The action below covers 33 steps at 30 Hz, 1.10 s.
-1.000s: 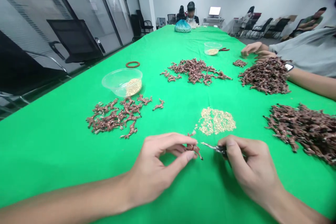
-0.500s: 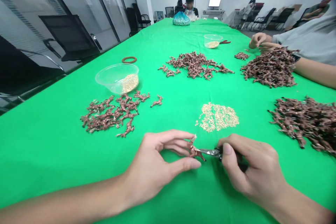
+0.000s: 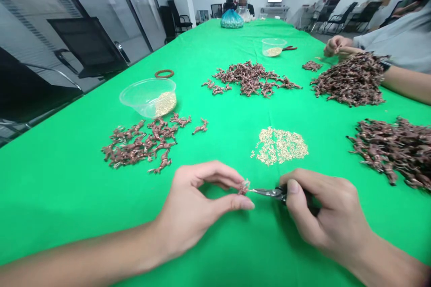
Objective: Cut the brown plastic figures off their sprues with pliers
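Between the thumb and fingers of my left hand (image 3: 205,208) is a small brown animal figurine (image 3: 244,187), horse-like in shape. My right hand (image 3: 323,215) is wrapped round black-handled pliers (image 3: 269,193), whose thin metal tips point left at the figurine; whether they touch it I cannot tell. Just beyond my hands lies a flat patch of tiny gold-coloured pieces (image 3: 283,145). Left of it is a loose pile of similar brown figurines (image 3: 138,145), with one figurine (image 3: 200,126) lying apart.
A clear plastic bowl (image 3: 134,94) holding gold pieces stands on the left, near a brown ring (image 3: 164,73). More figurine piles (image 3: 251,78) lie mid-table and on the right (image 3: 400,150). Across on the right, a co-worker's hands (image 3: 340,47) work behind another pile (image 3: 352,80).
The figurine has turned in my left fingers and shifted slightly left, away from the pliers' joint. The right hand has hardly moved. The view has tilted a little.
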Available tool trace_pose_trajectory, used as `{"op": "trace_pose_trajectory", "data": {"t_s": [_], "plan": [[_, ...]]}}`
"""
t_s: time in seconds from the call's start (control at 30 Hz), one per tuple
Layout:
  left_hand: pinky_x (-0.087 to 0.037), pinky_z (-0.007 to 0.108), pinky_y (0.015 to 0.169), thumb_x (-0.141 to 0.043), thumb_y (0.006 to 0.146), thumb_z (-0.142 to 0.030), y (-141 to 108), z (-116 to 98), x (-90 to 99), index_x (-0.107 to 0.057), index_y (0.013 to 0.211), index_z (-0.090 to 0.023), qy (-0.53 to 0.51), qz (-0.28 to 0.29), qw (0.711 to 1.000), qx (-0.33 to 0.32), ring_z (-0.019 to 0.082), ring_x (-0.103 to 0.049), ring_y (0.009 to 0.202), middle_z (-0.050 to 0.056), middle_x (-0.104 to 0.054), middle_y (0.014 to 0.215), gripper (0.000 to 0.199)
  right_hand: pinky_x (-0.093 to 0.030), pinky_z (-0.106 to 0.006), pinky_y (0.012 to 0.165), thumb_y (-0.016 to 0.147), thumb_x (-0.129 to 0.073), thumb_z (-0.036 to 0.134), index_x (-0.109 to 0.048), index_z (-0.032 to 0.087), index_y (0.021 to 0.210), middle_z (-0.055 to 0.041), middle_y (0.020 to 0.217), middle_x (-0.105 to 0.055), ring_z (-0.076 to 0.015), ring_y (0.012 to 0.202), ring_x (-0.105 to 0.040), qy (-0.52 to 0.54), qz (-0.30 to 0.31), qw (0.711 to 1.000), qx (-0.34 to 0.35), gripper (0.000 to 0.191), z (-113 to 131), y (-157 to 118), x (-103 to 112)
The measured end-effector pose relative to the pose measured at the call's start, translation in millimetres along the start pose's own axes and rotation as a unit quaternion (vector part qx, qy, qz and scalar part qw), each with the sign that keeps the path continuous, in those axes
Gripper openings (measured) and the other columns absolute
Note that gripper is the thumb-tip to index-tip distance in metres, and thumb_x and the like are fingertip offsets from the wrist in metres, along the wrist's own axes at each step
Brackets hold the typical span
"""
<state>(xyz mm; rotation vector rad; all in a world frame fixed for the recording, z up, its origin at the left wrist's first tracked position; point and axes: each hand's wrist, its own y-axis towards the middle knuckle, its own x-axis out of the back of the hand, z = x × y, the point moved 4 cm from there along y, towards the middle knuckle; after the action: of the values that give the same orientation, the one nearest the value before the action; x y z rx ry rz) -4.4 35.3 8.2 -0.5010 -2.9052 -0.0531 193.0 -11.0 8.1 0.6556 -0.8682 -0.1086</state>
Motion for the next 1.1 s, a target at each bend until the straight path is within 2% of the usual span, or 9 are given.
{"op": "trace_pose_trajectory", "data": {"t_s": [0.23, 0.33, 0.43, 0.53, 0.63, 0.8, 0.87, 0.97, 1.1], "plan": [[-0.057, 0.018, 0.068, -0.092, 0.06, -0.017, -1.8, 0.9, -1.5, -0.071, 0.086, -0.018, 0.025, 0.014, 0.999, -0.022, 0.012, -0.07, 0.068, -0.002, -0.077, 0.073, 0.033, -0.029, -0.026, 0.044, 0.09, -0.049, 0.018, -0.062, 0.017, 0.068, 0.0055, 0.052, -0.044, -0.0066, 0.043, -0.038, -0.01, 0.019, 0.999, -0.033, 0.025, -3.4, 1.6, -1.3], [-0.056, 0.019, 0.063, -0.088, 0.067, -0.02, -2.7, 0.9, -4.8, -0.07, 0.101, -0.017, 0.059, 0.085, 0.991, -0.081, 0.01, -0.065, 0.062, -0.001, -0.075, 0.077, 0.039, -0.028, -0.027, 0.043, 0.09, -0.049, 0.019, -0.062, 0.017, 0.065, 0.006, 0.05, -0.041, -0.0065, 0.041, -0.036, -0.019, 0.029, 0.998, -0.056, 0.028, -7.4, 1.1, -1.8], [-0.058, 0.021, 0.071, -0.082, 0.075, -0.016, -1.6, -0.9, -5.2, -0.067, 0.113, -0.015, 0.095, 0.181, 0.967, -0.155, 0.012, -0.069, 0.07, 0.002, -0.075, 0.085, 0.042, -0.028, -0.026, 0.043, 0.089, -0.049, 0.02, -0.062, 0.017, 0.064, 0.006, 0.05, -0.042, -0.0063, 0.041, -0.036, -0.023, 0.03, 0.998, -0.058, 0.029, -8.3, 1.5, -1.5], [-0.057, 0.021, 0.077, -0.073, 0.081, -0.009, 3.5, -1.8, 0.3, -0.059, 0.124, -0.013, 0.125, 0.232, 0.949, -0.172, 0.012, -0.071, 0.078, 0.004, -0.075, 0.092, 0.046, -0.029, -0.025, 0.043, 0.089, -0.049, 0.02, -0.062, 0.017, 0.064, 0.0063, 0.049, -0.042, -0.0061, 0.041, -0.036, -0.03, 0.024, 0.998, -0.057, 0.029, -7.3, 2.2, -1.0], [-0.055, 0.022, 0.08, -0.065, 0.084, -0.003, 9.1, -4.4, 5.6, -0.053, 0.128, -0.014, 0.156, 0.25, 0.936, -0.193, 0.012, -0.071, 0.083, 0.004, -0.076, 0.095, 0.047, -0.028, -0.025, 0.043, 0.089, -0.048, 0.02, -0.061, 0.017, 0.063, 0.0065, 0.049, -0.041, -0.0059, 0.04, -0.036, -0.033, 0.021, 0.997, -0.064, 0.029, -7.1, 2.2, -1.2], [-0.05, 0.031, 0.091, -0.064, 0.089, -0.006, 13.4, -9.8, 8.4, -0.064, 0.117, -0.015, 0.189, 0.231, 0.915, -0.272, 0.017, -0.065, 0.096, 0.005, -0.074, 0.095, 0.03, -0.029, -0.026, 0.043, 0.088, -0.048, 0.02, -0.062, 0.017, 0.063, 0.0059, 0.05, -0.042, -0.0062, 0.041, -0.037, -0.034, 0.024, 0.997, -0.065, 0.029, -8.7, 2.5, -0.9], [-0.051, 0.03, 0.089, -0.067, 0.088, -0.011, 15.0, -9.3, 10.2, -0.067, 0.113, -0.015, 0.164, 0.188, 0.94, -0.234, 0.016, -0.067, 0.092, 0.005, -0.074, 0.094, 0.025, -0.028, -0.026, 0.042, 0.089, -0.048, 0.021, -0.061, 0.017, 0.061, 0.0062, 0.048, -0.039, -0.0065, 0.04, -0.035, -0.038, 0.022, 0.997, -0.068, 0.031, -9.8, 3.2, 0.3], [-0.056, 0.026, 0.079, -0.073, 0.086, -0.02, 14.8, -2.3, 11.1, -0.071, 0.099, -0.017, 0.08, 0.123, 0.986, -0.076, 0.016, -0.07, 0.086, 0.005, -0.075, 0.094, 0.014, -0.027, -0.026, 0.041, 0.089, -0.047, 0.021, -0.062, 0.017, 0.063, 0.0065, 0.047, -0.038, -0.0068, 0.039, -0.034, -0.032, 0.013, 0.996, -0.076, 0.031, -11.3, 3.7, 1.9], [-0.06, 0.026, 0.073, -0.079, 0.08, -0.025, 8.0, 10.7, 3.1, -0.069, 0.096, -0.015, -0.076, 0.1, 0.985, 0.114, 0.017, -0.074, 0.078, 0.006, -0.077, 0.086, 0.021, -0.029, -0.025, 0.042, 0.089, -0.048, 0.019, -0.063, 0.017, 0.066, 0.0065, 0.048, -0.042, -0.0065, 0.039, -0.036, -0.028, 0.007, 0.998, -0.062, 0.028, -9.6, 3.2, 1.4]]}}
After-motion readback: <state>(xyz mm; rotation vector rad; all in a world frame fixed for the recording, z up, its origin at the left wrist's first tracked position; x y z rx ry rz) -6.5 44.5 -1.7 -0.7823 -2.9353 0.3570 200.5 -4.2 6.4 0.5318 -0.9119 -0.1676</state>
